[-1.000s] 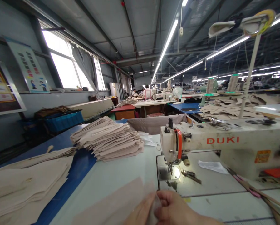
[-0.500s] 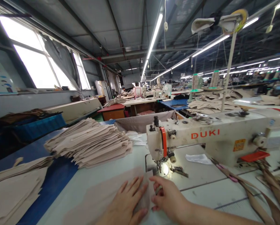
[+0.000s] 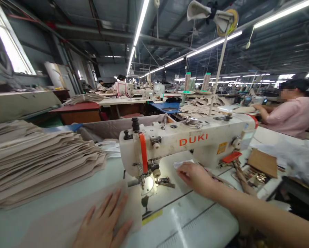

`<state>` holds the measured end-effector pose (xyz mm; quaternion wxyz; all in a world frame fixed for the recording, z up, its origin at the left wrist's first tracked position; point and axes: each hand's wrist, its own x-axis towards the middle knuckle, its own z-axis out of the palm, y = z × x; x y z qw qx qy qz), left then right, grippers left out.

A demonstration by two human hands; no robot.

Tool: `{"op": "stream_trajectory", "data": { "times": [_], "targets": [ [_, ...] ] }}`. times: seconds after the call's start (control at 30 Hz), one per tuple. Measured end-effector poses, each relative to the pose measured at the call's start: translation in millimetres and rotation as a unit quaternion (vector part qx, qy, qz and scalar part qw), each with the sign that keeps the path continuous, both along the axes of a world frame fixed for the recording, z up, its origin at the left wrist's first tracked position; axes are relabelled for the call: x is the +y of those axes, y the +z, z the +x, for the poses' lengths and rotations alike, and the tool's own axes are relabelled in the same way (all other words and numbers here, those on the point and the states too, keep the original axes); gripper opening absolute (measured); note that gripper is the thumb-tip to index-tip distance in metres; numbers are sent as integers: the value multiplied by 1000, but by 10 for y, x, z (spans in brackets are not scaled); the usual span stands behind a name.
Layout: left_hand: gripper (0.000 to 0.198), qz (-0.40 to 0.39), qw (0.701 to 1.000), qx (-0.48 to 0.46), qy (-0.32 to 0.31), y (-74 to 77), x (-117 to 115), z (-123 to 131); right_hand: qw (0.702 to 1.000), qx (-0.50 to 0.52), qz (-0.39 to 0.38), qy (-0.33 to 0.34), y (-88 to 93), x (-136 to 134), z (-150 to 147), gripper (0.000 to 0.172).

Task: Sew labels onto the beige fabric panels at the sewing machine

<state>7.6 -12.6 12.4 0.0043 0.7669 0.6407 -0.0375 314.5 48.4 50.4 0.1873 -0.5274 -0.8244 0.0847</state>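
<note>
My left hand [image 3: 105,218] lies flat with spread fingers on a beige fabric panel [image 3: 56,217], left of the sewing machine's needle. The panel's right edge lies beside the lit needle plate [image 3: 147,186]. My right hand [image 3: 195,177] is across the machine bed, right of the needle, its fingers closed at a small white fabric piece [image 3: 181,163]. Part of that piece is hidden behind the hand. The white sewing machine [image 3: 167,144] has an orange-red lever guard on its head.
A tall stack of beige panels [image 3: 40,162] stands at the left. White pieces [image 3: 109,148] lie behind the machine head. At the right are a tray of small metal parts [image 3: 259,177] and clear plastic [image 3: 296,162]. A co-worker [image 3: 291,110] sits beyond.
The view has turned to the right. My right hand has left the panel's edge and reached across the bed to the white piece. My left hand stays flat on the panel.
</note>
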Motion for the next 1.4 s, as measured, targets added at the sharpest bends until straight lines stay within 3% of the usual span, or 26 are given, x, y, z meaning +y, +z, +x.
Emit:
{"op": "stream_trajectory", "data": {
  "times": [0.1,0.23,0.53,0.7,0.77,0.83,0.9,1.0,1.07,1.17,1.27,1.4],
  "targets": [
    [65,20,1000,-13,-14,-50,51,4,998,-30,8,-59,9,263,268,16],
    [65,52,998,-15,-27,-181,84,-48,996,-65,-3,-68,-46,408,333,9],
    [66,66,996,-53,-25,-275,94,-101,994,-79,21,-77,-6,393,301,14],
    [61,134,983,-119,-33,-160,34,-136,994,-71,68,-37,107,165,169,17],
    [55,174,962,-206,-42,-43,-69,-107,993,-69,89,19,111,-35,12,18],
    [52,148,933,-327,-21,73,-183,-13,982,-72,137,104,79,-258,-206,18],
    [58,37,887,-459,29,140,-259,120,962,-72,189,181,26,-455,-466,16],
    [80,-152,786,-591,103,129,-253,254,952,-48,207,219,-48,-630,-840,15],
    [84,-198,743,-624,137,116,-206,236,952,-13,200,230,-78,-665,-1005,16],
    [68,-193,739,-627,152,202,-166,94,957,91,144,234,-90,-649,-1071,14],
    [49,-209,751,-612,134,353,-191,-31,956,243,-4,166,-95,-588,-1013,26],
    [36,-226,757,-603,112,446,-219,-52,898,355,-251,71,-151,-474,-999,36]
  ]
}}
